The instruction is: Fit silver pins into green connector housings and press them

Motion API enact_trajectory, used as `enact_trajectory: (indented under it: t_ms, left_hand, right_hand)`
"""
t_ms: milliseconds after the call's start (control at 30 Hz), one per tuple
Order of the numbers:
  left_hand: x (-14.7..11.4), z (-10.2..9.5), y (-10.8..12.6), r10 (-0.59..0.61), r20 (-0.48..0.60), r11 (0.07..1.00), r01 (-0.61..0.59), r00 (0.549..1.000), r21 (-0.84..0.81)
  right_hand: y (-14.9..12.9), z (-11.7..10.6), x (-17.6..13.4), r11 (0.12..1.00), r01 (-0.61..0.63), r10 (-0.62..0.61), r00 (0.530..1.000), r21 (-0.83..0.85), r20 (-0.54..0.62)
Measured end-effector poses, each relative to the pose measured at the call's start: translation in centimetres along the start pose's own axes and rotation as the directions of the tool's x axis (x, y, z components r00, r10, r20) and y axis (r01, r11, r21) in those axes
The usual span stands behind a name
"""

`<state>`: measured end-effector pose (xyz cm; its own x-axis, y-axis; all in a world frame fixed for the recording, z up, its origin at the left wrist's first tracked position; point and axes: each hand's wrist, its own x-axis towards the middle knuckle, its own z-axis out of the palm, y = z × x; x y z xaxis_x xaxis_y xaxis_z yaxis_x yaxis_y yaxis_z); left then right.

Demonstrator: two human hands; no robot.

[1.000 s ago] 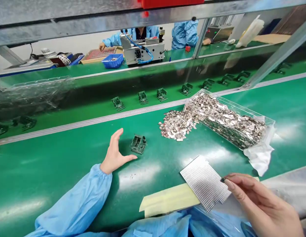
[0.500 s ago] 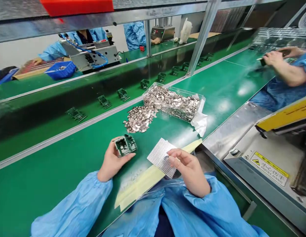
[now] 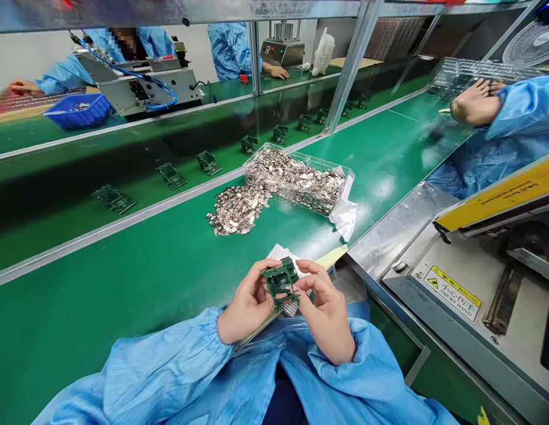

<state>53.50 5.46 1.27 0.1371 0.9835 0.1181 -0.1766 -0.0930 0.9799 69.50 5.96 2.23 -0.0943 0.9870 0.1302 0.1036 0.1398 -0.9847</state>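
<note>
My left hand (image 3: 245, 307) grips a small dark green, open-framed part, perhaps a plastic housing or circuit board assembly (image 3: 278, 277), between thumb and fingers. At its right side, my right hand (image 3: 326, 313) has thumb and forefinger pinched close against it. Whatever lies between those fingertips is too small to make out. Behind and under the part, a white sheet with a fine grid pattern (image 3: 278, 251) is partly hidden by both hands. Further up the green bench lies a heap of small shiny metal pieces (image 3: 237, 210), spilling from a clear box (image 3: 347, 180) full of them.
Several similar green parts (image 3: 172, 175) stand in a row along the belt behind the metal rail. To the right is a machine with a yellow panel (image 3: 500, 192). A co-worker's hand (image 3: 476, 103) is at far right. A blue bin (image 3: 77, 112) stands at far left.
My left hand has brought the green part rightward, over the patterned sheet. My right hand has left the sheet and now meets the part. The whole view has shifted slightly.
</note>
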Motion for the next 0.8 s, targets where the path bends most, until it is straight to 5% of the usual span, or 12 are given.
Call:
enact_trajectory:
  t_ms: [300,467,800]
  left_hand:
    - [-0.7,-0.2,-0.5,-0.005,0.057,0.998,0.002,0.998,0.057]
    - [-1.1,-0.4,-1.3,-0.007,-0.006,0.988,0.008,1.000,0.154]
    - [-1.3,0.3,-0.9,-0.063,-0.078,0.990,0.072,0.995,0.120]
  right_hand:
    - [0.1,0.6,0.0,0.990,0.068,-0.073,0.997,-0.126,-0.039]
    - [0.4,0.8,-0.1,0.987,0.082,-0.089,0.995,-0.140,-0.047]
    - [0.8,1.3,-0.6,0.974,-0.147,0.150,0.989,0.172,0.001]
